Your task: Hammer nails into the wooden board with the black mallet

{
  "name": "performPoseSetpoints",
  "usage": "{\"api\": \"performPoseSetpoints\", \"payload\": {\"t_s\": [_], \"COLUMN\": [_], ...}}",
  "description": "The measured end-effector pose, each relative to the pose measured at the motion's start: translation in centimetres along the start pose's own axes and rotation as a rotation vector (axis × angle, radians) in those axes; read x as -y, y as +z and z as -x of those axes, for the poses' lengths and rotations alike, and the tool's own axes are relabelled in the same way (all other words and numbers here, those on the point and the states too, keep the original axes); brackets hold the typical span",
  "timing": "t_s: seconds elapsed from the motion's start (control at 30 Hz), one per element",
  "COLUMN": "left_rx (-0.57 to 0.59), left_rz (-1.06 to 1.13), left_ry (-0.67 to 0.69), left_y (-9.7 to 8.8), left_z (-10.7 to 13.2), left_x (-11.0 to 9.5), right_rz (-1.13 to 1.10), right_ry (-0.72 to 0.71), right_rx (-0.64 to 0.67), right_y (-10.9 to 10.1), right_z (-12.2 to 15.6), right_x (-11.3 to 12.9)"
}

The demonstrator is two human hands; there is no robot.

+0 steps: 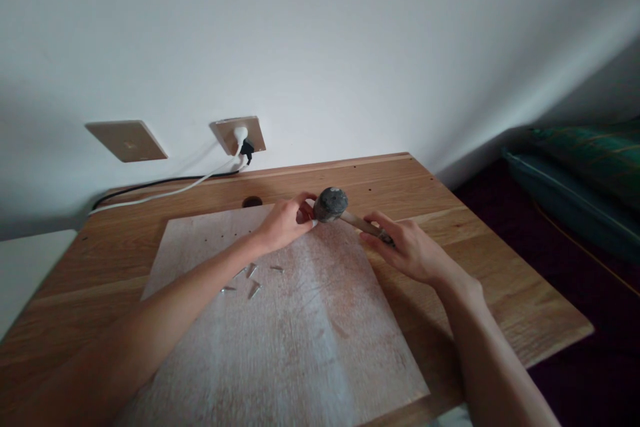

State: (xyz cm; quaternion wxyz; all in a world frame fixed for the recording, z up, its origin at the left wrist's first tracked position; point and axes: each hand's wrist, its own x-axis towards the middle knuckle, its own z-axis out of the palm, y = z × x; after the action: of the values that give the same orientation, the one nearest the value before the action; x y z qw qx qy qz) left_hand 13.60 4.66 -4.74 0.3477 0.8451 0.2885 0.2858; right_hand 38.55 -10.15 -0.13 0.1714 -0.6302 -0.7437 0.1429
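Note:
My right hand [403, 243] is wrapped around the wooden handle of a mallet [332, 203] with a dark, rounded head. The mallet's head is over the far part of a pale, worn wooden board [280, 347], right beside the fingertips of my left hand [286, 221]. My left thumb and fingers are curled together in a pinch. The mallet's head partly covers the fingertips, and what they hold, if anything, is hidden. Several small metal nails [254, 290] lie loose on the board, near my left forearm. A row of small dark dots marks the board's far left part.
Beneath the board is a wooden table [500, 280] set against a white wall. A wall socket [239, 135] has a white and a black plug in it, their cables [175, 188] running left along the table's back edge. Cushions [575, 193] lie beyond the right edge.

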Motion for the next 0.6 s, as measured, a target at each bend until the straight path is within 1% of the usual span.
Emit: {"api": "performPoseSetpoints", "payload": {"t_s": [0.17,0.33,0.6], "left_rx": [-0.006,0.017,0.013], "left_rz": [-0.025,-0.045,-0.044], "left_ry": [0.007,0.020,-0.008], "left_y": [-0.09,-0.36,-0.50], "left_z": [0.04,-0.02,-0.02], "left_x": [-0.09,-0.01,0.01], "right_rz": [-0.007,0.001,0.024], "right_ry": [0.001,0.002,0.002], "right_rx": [-0.004,-0.006,0.003], "right_y": [-0.06,-0.20,0.00], "right_z": [-0.02,-0.04,0.00], "right_x": [0.01,0.19,0.08]}}
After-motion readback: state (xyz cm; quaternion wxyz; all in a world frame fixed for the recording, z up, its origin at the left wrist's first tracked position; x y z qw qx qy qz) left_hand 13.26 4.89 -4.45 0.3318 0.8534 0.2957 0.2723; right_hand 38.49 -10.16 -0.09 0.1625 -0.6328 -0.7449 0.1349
